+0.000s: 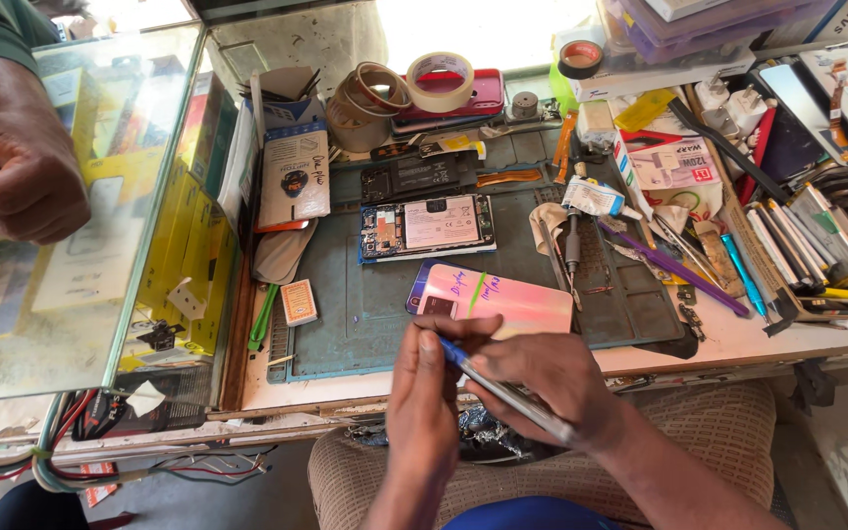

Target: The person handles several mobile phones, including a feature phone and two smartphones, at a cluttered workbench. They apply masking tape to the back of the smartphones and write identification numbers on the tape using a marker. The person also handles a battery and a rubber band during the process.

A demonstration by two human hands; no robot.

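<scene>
- We hold a pen [503, 391] in our right hand [552, 378], fingers closed around its clear barrel, the blue tip pointing up toward the left hand [429, 397].
- Our left hand is curled narrow at the pen's tip, thumb and fingertips pinching near the blue end; we cannot tell whether it also grips something small there.
- Both hands hover at the near edge of the table [758, 339], just over our lap.
- The phone back cover [498, 297] lies flat just beyond our knuckles, near the front edge of the grey work mat [365, 314]. It is pinkish and glossy, with pen marks on it.
- We judge that cover light, thin and slightly flexible, slick on its shiny face and easy to scratch or crack; holding it by its long edges looks safest, away from the camera cut-out.
- The pen looks light and stiff, its smooth barrel a bit slippery; a grip near the tip gives control.
- Farther back on the mat lies an opened phone [427, 228] with its battery showing, and rolls of tape [441, 80] stand near the far edge.
- Another person's hand [17, 177] rests on the glass counter [100, 294] at the left.
</scene>
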